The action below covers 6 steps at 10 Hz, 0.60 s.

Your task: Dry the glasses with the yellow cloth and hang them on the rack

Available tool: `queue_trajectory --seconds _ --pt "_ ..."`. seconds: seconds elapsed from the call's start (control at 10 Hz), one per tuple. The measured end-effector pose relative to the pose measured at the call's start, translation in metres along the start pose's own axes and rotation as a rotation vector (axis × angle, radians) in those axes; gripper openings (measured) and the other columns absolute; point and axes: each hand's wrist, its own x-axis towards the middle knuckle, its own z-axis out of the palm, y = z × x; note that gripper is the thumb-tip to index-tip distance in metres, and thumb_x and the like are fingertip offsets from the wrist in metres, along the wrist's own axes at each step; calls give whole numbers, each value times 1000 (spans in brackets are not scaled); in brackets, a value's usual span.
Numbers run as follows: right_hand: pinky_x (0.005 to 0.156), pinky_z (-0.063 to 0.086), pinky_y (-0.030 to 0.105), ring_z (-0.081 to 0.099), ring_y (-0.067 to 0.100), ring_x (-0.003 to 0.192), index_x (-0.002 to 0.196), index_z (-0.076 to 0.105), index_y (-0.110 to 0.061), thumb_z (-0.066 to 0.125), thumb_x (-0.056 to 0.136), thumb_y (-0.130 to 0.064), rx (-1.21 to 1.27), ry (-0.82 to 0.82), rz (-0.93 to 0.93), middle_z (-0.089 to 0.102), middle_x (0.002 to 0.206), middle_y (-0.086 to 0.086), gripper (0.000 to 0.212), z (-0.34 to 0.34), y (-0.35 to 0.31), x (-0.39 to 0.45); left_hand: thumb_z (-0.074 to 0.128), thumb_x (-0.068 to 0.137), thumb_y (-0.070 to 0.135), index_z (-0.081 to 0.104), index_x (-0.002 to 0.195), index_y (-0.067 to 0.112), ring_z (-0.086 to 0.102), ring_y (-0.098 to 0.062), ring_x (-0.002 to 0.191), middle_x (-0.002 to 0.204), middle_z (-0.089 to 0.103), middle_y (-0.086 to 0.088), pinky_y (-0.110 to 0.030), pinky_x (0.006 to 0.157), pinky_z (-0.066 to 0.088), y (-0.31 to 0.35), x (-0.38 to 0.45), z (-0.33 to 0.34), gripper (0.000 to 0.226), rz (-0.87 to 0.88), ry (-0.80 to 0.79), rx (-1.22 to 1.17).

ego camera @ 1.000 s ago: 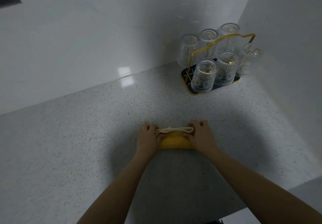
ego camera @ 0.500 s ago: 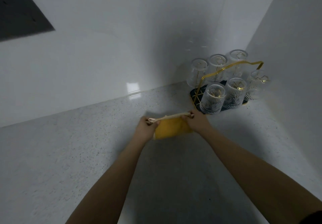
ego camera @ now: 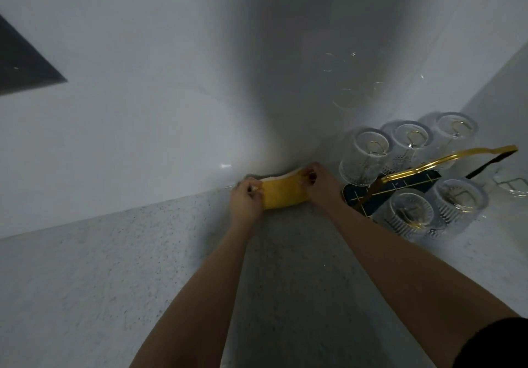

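Yellow cloth (ego camera: pixel 283 196) folded, stretched between both hands at far edge of counter (ego camera: pixel 85 267), against wall. Left hand (ego camera: pixel 245 199) grip closed, pinching left end; right hand (ego camera: pixel 321 181) grip closed, pinching right end. Glasses (ego camera: pixel 365 156) inverted on rack (ego camera: pixel 428 164), just right of hands. Judged step: drying and hanging done, cloth being put away. Next: lay cloth flat, release both ends.

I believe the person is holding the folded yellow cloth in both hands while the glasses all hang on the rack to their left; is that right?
Not quite: the head view shows the rack with the glasses to the person's right, not left. The left hand and right hand do both hold the folded yellow cloth.
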Motion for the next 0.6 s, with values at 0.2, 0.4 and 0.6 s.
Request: queue_trajectory --seconds 0.2,0.4,0.6 --pt "90 40 30 46 30 112 125 47 -9 65 84 -16 -132 -101 -62 43 129 15 45 7 17 10 70 86 16 58 115 10 50 -18 106 123 54 -10 -23 85 39 -14 5 11 32 25 -19 37" --pt "97 35 41 39 32 117 132 44 -19 57 89 -36 -401 -5 -102 41 132 12 48 12 28 5 62 92 13 56 119 4 48 -26 117 130 49 -14 -21 89 32 -16 5 17 30 87 -15 129" --pt "90 43 42 46 37 111 138 37 -13 50 88 -14 -435 -83 -75 43 129 19 52 4 13 -2 51 98 36 54 134 16 40 -31 131 145 43 -14 -38 103 36 -2 -4 -1 42 215 -1 350"
